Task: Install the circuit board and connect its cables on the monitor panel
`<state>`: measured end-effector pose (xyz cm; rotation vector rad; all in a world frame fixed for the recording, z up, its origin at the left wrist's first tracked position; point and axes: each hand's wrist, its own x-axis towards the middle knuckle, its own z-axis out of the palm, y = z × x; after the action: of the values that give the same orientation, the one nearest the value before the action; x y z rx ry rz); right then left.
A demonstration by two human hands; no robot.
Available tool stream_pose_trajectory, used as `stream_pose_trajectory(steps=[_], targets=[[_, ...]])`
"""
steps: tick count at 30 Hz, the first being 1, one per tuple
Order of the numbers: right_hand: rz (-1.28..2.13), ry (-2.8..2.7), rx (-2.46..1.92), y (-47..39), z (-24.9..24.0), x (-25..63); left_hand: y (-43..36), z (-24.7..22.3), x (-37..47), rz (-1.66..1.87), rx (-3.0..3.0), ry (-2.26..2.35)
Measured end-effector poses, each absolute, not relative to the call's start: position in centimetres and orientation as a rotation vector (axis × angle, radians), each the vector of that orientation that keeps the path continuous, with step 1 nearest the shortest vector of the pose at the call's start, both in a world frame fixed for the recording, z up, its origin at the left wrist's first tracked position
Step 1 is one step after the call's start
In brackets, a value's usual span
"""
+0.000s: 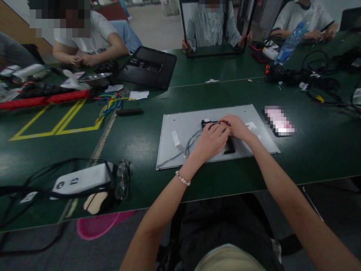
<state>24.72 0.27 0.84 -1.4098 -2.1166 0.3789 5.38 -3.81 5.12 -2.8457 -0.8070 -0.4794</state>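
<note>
A flat silver-grey panel (248,111) lies on the table in front of me. On its middle sits a black plastic bracket (230,146), largely covered by my hands. My left hand (214,140) has its fingers curled down over the bracket, fingertips hidden. Right beside it, my right hand (236,127) closes on the bracket's upper part, with a short dark strand near its fingertips. A grey cable (189,145) loops out from under my left hand to the panel's lower left. A white strip (175,138) is on the panel's left side.
A phone (278,120) lies right of the panel. Glasses (122,180), a white device (83,178) and a mouse (96,202) are at front left. Coloured wires (108,105) and a black casing (149,67) lie farther back. Several people sit across; one holds a black frame (216,51).
</note>
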Motion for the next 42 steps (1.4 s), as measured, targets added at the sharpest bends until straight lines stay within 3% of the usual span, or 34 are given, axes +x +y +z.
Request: stream_pose_trajectory(steps=[6,14,32,42], targets=[[0.356,-2.105,-1.418,0.3,0.7,24.6,1.3,6.9,-0.5,-0.863,-2.742,-1.374],[0.403,-2.082,-1.429,0.3,0.6,24.6,2.9,3.7,-8.7,-0.789,-2.826,-1.674],[0.378,-2.11,-1.445,-0.1,1.3,24.5,3.0,4.1,-11.4,-0.534,-3.212,-1.693],[0.357,-2.125,-1.448,-0.6,2.0,24.3,2.9,4.4,-11.7,-0.564,-3.229,-1.752]])
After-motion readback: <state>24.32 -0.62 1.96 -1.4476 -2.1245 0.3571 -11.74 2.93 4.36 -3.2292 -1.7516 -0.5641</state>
